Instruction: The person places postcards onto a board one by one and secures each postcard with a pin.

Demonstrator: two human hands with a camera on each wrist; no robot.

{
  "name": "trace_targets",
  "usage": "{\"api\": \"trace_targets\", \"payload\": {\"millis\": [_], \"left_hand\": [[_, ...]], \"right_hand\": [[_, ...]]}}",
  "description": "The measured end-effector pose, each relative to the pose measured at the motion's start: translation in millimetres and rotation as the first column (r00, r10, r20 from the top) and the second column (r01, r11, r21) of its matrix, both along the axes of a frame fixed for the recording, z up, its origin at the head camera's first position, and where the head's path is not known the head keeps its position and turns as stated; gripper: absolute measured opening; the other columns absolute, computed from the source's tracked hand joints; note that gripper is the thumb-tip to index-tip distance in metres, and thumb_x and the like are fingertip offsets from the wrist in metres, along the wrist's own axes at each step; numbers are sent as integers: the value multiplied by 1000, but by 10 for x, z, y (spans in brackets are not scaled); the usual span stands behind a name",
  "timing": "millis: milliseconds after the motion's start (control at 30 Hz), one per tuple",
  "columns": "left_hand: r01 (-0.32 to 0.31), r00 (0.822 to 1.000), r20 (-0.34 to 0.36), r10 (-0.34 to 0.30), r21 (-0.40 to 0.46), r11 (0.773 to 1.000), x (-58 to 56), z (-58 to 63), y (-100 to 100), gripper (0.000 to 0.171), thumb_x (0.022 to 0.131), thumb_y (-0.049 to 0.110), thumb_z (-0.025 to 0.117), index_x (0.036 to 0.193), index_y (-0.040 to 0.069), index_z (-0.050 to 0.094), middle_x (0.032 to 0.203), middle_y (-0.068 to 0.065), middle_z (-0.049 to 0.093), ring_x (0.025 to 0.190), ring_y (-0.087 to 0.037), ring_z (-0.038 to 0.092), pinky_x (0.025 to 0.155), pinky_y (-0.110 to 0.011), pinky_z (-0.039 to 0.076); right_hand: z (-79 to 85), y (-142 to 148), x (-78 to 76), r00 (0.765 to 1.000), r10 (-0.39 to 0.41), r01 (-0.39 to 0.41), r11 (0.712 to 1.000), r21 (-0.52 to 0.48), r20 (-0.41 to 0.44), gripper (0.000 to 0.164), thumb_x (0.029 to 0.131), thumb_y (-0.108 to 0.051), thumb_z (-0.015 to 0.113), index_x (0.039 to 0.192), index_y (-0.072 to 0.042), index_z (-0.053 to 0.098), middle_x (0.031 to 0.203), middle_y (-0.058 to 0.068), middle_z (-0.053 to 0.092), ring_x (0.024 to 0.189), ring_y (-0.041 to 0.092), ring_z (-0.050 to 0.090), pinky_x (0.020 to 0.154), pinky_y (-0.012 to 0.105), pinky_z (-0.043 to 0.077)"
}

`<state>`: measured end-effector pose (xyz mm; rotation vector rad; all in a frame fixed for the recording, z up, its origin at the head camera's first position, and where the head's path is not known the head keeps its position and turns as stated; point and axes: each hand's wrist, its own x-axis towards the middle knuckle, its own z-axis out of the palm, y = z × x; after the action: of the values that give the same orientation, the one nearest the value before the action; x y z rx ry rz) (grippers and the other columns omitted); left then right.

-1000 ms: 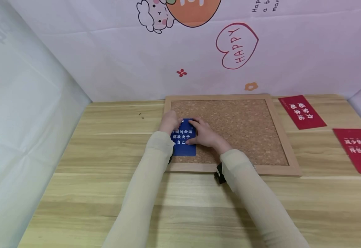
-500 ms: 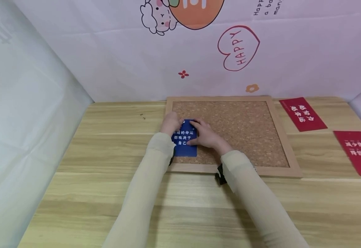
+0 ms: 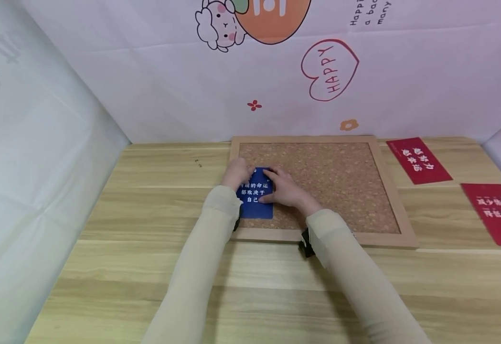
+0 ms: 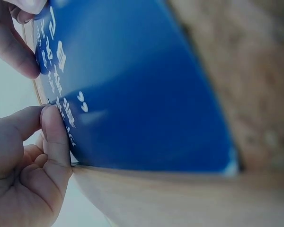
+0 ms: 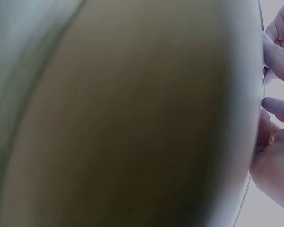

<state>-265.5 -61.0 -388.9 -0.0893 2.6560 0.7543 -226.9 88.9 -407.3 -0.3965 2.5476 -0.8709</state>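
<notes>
A blue card with white writing lies on the left part of a wood-framed cork board. At the card's upper left, my left hand has its fingers curled, thumb and finger pinched together. A small white spot shows right at those fingertips; I cannot tell what it is. In the left wrist view, this left hand is at the card's edge. My right hand rests on the card's right side, thumb and fingers spread apart. The card's left edge is partly covered by the left hand and sleeve.
To the right of the board, two red cards with white writing lie on the wooden table: one farther back, one nearer. A white printed sheet rises behind the table, and another white sheet hangs along the left.
The head view has shifted slightly. Both hands stay in the same place on the blue card, and the card keeps its position on the board.
</notes>
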Motion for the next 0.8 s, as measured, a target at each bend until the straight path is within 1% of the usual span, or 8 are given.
{"api": "trace_targets", "payload": {"millis": [233,467,633,800], "left_hand": [[3,1000,1,-3,18,1000,14,16,-38,41,101,25,45,63,11,47,52,0,50,47,-9,49,49,-18,37],[15,999,37,-17,51,999,-2,-25,-62,45,100,27,48,58,13,39,49,2,45,46,-10,43,50,-21,34],[4,999,42,-8,97,995,14,-31,-82,44,100,26,49,59,13,38,49,4,42,46,-10,42,52,-22,35],[12,1000,27,-17,148,989,43,-22,-86,45,99,26,50,58,14,37,49,4,40,48,-10,41,54,-23,36]], "right_hand": [[19,-19,-8,1000,21,-21,999,29,4,86,86,-30,70,152,-7,20,161,14,6,148,39,2,120,55,12],[39,4,0,999,45,-45,999,30,1,82,88,-28,68,152,-5,21,161,16,5,148,41,2,119,56,11],[46,-10,24,999,43,-42,998,47,-23,78,90,-29,65,151,-4,24,161,17,7,148,41,3,119,57,13],[49,2,46,998,39,-37,997,63,-40,76,90,-28,65,149,-1,27,160,20,9,147,41,5,118,56,16]]}}
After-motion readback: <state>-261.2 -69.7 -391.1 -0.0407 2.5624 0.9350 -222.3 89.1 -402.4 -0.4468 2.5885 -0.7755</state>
